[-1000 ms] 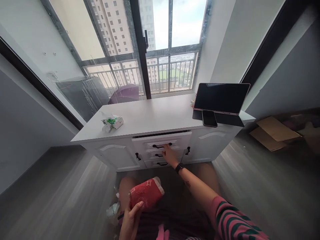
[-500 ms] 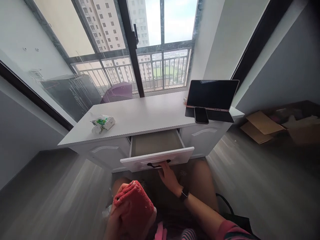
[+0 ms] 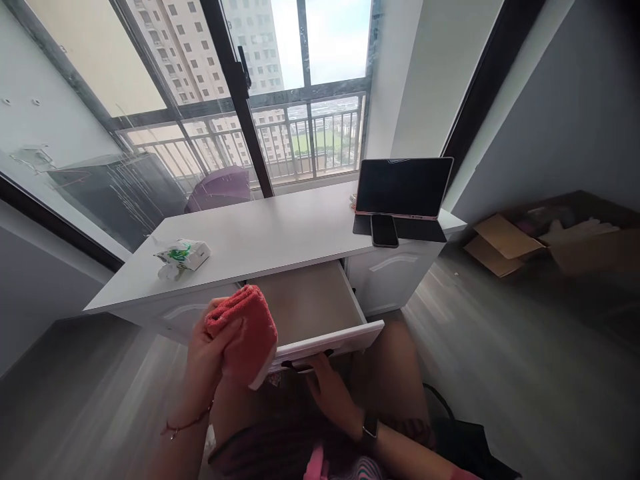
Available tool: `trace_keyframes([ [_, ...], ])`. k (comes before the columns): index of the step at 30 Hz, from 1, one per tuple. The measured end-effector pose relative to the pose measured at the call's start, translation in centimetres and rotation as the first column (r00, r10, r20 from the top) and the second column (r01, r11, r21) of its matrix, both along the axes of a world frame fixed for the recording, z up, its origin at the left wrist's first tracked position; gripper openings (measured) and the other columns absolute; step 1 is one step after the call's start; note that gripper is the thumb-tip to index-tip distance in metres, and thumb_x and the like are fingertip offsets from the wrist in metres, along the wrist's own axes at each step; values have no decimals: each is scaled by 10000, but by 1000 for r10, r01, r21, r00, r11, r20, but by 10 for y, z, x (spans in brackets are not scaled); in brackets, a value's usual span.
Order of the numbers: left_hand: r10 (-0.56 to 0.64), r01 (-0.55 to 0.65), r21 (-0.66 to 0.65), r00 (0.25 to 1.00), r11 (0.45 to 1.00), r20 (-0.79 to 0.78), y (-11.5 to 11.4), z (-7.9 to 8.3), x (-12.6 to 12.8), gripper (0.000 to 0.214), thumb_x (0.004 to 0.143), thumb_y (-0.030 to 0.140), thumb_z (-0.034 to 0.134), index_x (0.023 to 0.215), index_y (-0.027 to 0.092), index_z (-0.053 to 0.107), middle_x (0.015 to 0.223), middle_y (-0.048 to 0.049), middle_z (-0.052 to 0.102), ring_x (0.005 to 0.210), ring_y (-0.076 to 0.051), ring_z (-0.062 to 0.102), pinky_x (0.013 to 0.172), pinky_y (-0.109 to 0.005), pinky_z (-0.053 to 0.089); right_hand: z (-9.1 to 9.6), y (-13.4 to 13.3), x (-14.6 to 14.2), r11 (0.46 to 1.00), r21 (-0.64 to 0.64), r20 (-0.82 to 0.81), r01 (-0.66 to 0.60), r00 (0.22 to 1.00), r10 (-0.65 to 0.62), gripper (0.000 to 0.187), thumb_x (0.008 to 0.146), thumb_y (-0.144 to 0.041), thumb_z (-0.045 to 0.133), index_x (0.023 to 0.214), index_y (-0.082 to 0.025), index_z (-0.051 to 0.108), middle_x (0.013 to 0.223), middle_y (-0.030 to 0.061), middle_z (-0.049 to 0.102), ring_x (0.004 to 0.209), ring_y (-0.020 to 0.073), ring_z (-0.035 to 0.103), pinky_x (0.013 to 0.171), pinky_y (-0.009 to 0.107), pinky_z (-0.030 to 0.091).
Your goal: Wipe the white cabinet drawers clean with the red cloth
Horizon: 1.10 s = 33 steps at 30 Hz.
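Note:
My left hand [image 3: 213, 347] is closed around a folded red towel [image 3: 253, 333], raised in front of the drawer's left side. A white drawer [image 3: 313, 303] stands pulled out of the cabinet, and its visible inside is bare. My right hand [image 3: 327, 383] has its fingers hooked on the dark drawer handle [image 3: 295, 365] at the front panel. The towel covers the drawer's left front corner from view. On my right wrist sits a black watch [image 3: 370, 427].
On the white cabinet top [image 3: 280, 230] are a tissue pack [image 3: 187, 257] at left, a tablet [image 3: 405, 188] and a phone [image 3: 385, 231] at right. An open cardboard box [image 3: 515, 240] sits on the floor at right. A dark bag [image 3: 463, 440] lies beside my leg.
The drawer has come farther out toward me, with my right hand still on its handle. My left hand has lifted the towel up to the drawer's left side. The view has shifted right.

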<state>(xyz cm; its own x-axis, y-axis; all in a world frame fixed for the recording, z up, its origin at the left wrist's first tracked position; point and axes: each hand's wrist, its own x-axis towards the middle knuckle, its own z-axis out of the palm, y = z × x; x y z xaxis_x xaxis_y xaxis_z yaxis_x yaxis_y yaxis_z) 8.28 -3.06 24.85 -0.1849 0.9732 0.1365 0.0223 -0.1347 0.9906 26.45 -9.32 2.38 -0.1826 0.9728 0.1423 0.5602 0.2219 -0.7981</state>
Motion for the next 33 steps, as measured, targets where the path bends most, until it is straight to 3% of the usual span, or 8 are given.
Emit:
trace_keyframes([
  [3,-11,48,78,908,996,-419,40,7,9,333,659,336,729,938,195,615,768,11,648,641,-144,560,567,-218,415,-2,-1,4,999,-4,20,-42,999,43,314,882,-133,426,1167,-237,508,1283,86,512,994,225,620,833,347,511],
  [5,-36,113,67,722,991,-691,66,-3,22,290,708,356,682,947,211,605,714,13,639,638,-166,572,591,-246,411,-1,0,6,997,-20,27,-68,997,68,313,888,-137,420,1174,-230,505,1285,83,510,1000,218,615,844,346,507],
  [9,-173,244,-96,318,965,-932,101,-57,65,210,825,348,535,980,212,575,917,-71,683,813,-236,636,672,-297,418,1,1,8,995,-56,54,-78,995,81,323,882,-136,422,1181,-229,500,1314,82,490,984,211,617,823,338,510],
  [12,-519,411,-428,141,805,-843,112,-107,99,321,821,314,548,1094,144,553,1014,-146,674,894,-260,638,695,-312,443,3,1,8,994,-72,68,-79,994,84,329,875,-144,438,1186,-235,500,1332,79,479,1013,220,605,826,337,504],
  [16,-706,575,-566,28,590,-708,123,-145,127,480,768,402,638,1186,176,564,970,-52,709,810,-187,657,695,-256,482,7,1,12,993,-73,50,-98,994,102,368,858,-111,452,1204,-227,499,1295,76,500,1015,220,601,830,328,492],
  [22,-585,710,-455,-75,537,-808,148,-150,101,547,795,404,606,1296,196,536,1318,-133,547,1184,-311,505,985,-418,401,7,4,15,991,-47,45,-126,991,128,376,848,-84,453,1196,-218,503,1262,71,524,980,208,611,786,304,491],
  [28,-340,895,-412,-339,171,-877,129,-179,75,549,942,337,390,1474,260,282,1549,-88,266,1431,-276,167,1149,-450,191,0,6,15,985,-41,98,-165,981,169,378,868,-115,441,1223,-237,486,1292,72,512,934,204,626,748,314,511],
  [33,-296,906,-387,-327,173,-898,132,-206,93,604,938,372,404,1497,263,202,1574,-86,178,1446,-291,66,1153,-490,172,-7,7,15,987,-24,105,-160,981,161,380,872,-114,436,1228,-239,486,1244,69,544,948,204,620,755,313,519],
])
